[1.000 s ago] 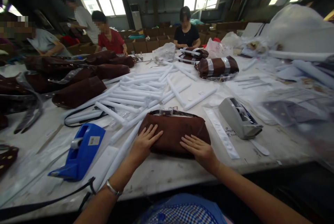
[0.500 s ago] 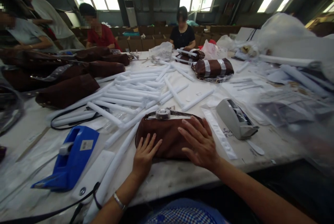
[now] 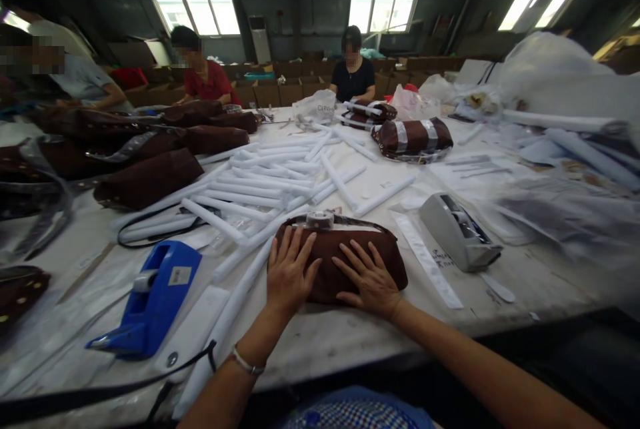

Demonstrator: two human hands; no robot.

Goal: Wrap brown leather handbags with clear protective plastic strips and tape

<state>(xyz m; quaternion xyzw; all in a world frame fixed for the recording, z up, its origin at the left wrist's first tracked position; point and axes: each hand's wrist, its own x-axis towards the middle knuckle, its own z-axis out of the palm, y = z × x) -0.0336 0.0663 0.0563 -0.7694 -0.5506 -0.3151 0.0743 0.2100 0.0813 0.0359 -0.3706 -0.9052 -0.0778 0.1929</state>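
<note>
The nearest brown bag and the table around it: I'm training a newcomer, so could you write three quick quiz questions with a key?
1. Multiple choice: where do the left hand and right hand lie?
A) on the blue tape dispenser
B) on the nearest brown bag
C) on the white rolls

2. True or false: the grey tape dispenser is to the right of that bag.

3. Fill in: the brown bag farther back, right of centre, has ____ pale bands across it.

Key: 1. B; 2. True; 3. two.

A blue tape dispenser (image 3: pixel 160 305) is sitting near white rolls (image 3: pixel 250 185); a grey dispenser (image 3: pixel 445 230) is resting rightward; a window (image 3: pixel 210 5) is shining behind a person in red (image 3: pixel 213 84).
</note>
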